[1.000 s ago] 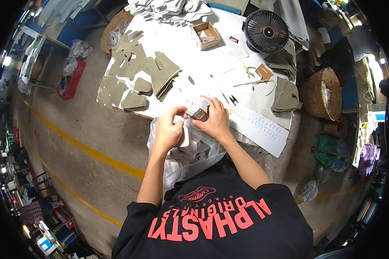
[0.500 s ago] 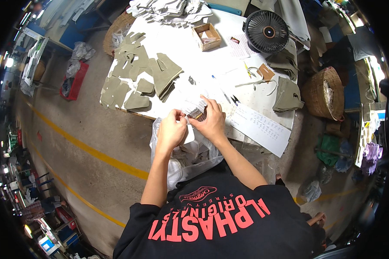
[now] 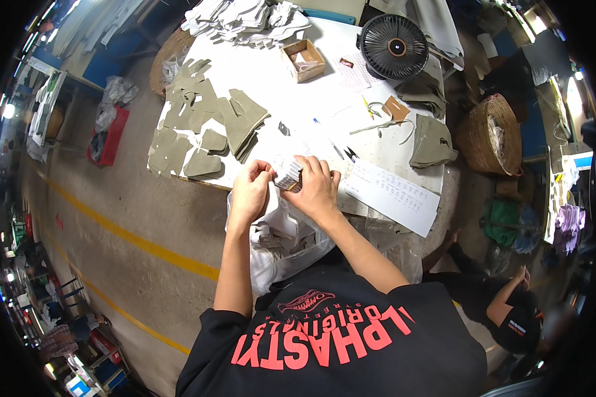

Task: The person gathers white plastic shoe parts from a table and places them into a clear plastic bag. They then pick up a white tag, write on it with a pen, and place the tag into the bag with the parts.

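Closely gripped at the near edge of a white table, a small bundle of pale, layered pieces. Held from its right side by the right hand, with thumb nearer the body and fingers curled over the far side. Just beside its left end, the left hand, with thumb and forefinger pinched together; impossible to make out anything between them. Directly below the left palm, a flat white piece, impossible to call held or merely resting. Nearer the body, an open clear plastic bag with white scraps inside. Across the table, olive cut pieces to the left beside an olive stack, then a white heap, a wooden box and a black fan. At right, a handwritten sheet.
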Tool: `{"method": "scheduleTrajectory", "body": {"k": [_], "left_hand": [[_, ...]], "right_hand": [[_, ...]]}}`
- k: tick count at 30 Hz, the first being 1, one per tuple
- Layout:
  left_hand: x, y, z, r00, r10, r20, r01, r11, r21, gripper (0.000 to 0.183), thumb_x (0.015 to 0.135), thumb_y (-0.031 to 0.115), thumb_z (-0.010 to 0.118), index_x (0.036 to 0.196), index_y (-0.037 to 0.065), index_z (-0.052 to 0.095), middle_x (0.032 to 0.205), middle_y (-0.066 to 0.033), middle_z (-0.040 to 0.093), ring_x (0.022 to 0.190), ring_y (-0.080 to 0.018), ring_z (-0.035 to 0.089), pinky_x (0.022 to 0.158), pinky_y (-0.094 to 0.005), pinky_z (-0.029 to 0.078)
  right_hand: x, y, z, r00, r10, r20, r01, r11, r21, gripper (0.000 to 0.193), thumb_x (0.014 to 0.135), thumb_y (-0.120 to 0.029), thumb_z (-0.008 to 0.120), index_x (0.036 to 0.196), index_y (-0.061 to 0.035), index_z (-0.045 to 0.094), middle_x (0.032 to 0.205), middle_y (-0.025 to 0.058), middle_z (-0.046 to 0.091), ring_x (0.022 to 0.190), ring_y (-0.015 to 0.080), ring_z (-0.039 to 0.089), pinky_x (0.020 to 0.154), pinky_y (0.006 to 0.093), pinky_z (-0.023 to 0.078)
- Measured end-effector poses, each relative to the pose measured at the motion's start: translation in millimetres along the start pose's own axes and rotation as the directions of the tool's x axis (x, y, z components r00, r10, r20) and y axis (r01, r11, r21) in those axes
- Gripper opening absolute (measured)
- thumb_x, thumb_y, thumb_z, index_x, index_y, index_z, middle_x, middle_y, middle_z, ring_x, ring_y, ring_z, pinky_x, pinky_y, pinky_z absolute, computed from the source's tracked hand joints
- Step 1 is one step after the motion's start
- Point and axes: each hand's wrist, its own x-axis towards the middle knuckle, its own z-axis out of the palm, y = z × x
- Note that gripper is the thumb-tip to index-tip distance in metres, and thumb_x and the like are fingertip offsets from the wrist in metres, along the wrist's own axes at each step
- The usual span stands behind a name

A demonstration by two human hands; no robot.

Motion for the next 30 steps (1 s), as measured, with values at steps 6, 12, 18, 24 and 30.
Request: {"method": "scheduleTrajectory", "body": {"k": [6,12,18,24,30], "left_hand": [[2.1,17.2,-7.2,0.979,-0.128,0.156,0.142,0.987,-0.08,0.035,0.096,0.006,0.056,0.128,-0.005,0.063,0.106,-0.0071,0.068,0.091,-0.0109,0.057,0.085,-0.0255,0.046],[5.8,15.8,-15.1,0.936,-0.217,0.279,0.275,0.943,-0.189,0.042,0.09,0.005,0.055,0.131,-0.003,0.062,0.11,-0.0075,0.069,0.091,-0.0116,0.057,0.085,-0.0247,0.047],[-8.9,9.3,2.5,0.98,-0.096,0.172,0.118,0.986,-0.122,0.042,0.088,0.002,0.054,0.128,-0.008,0.064,0.123,-0.0112,0.069,0.106,-0.0164,0.06,0.096,-0.0267,0.047],[-21.3,8.7,2.1,0.997,0.043,0.067,-0.058,0.971,0.232,0.034,0.095,0.005,0.053,0.123,-0.005,0.068,0.118,-0.0152,0.075,0.113,-0.0201,0.066,0.103,-0.033,0.048],[-31.4,17.3,7.0,0.995,0.095,0.019,-0.094,0.906,0.413,0.032,0.094,0.008,0.053,0.12,-0.001,0.069,0.107,-0.014,0.076,0.102,-0.023,0.071,0.096,-0.0325,0.051]], "right_hand": [[5.5,-1.0,-3.6,0.992,-0.105,0.07,0.113,0.987,-0.111,0.085,0.064,-0.046,0.089,0.138,-0.0155,0.06,0.124,0.002,0.06,0.117,0.023,0.054,0.093,0.0483,0.036],[11.5,-3.5,-7.6,0.988,-0.111,0.107,0.125,0.982,-0.14,0.085,0.064,-0.044,0.088,0.14,-0.0171,0.06,0.121,0.0034,0.058,0.117,0.0242,0.054,0.092,0.0493,0.037],[16.4,-3.5,-6.0,0.996,-0.051,0.078,0.057,0.996,-0.074,0.078,0.065,-0.046,0.087,0.135,-0.0172,0.066,0.121,0.0028,0.058,0.115,0.0235,0.053,0.093,0.0493,0.036],[15.9,-3.9,-4.1,0.998,-0.012,0.065,0.013,1.0,-0.017,0.08,0.065,-0.049,0.088,0.135,-0.0164,0.067,0.122,0.002,0.058,0.117,0.023,0.053,0.094,0.0498,0.035],[14.8,-7.5,-4.4,0.995,0.088,0.051,-0.09,0.995,0.042,0.082,0.064,-0.052,0.088,0.135,-0.0162,0.067,0.125,0.0025,0.057,0.122,0.0234,0.052,0.1,0.0528,0.034]]}}
